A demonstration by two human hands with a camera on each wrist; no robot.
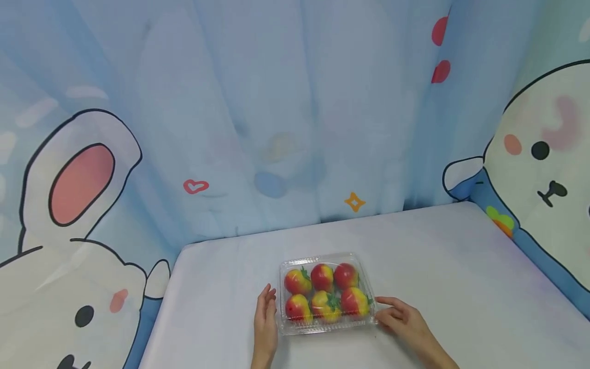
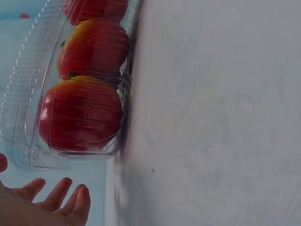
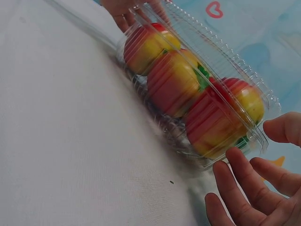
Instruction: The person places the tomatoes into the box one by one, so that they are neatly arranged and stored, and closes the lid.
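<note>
A clear plastic clamshell box (image 1: 326, 293) with its lid down lies on the white table (image 1: 461, 277). Inside are several red-and-yellow fruits (image 1: 322, 277) with green tops, in two rows. My left hand (image 1: 266, 315) stands just left of the box with straight fingers, a small gap away; the left wrist view shows its fingers (image 2: 61, 197) apart from the box (image 2: 28, 141). My right hand (image 1: 396, 313) lies at the box's right front corner, fingers relaxed and spread. In the right wrist view its fingertips (image 3: 235, 162) sit beside the box's rim (image 3: 256, 141). Neither hand grips anything.
A blue cartoon-rabbit cloth (image 1: 276, 128) hangs as a backdrop behind the table and along both sides. The table's left edge (image 1: 161, 307) is close to my left hand. Bare tabletop stretches to the right and behind the box.
</note>
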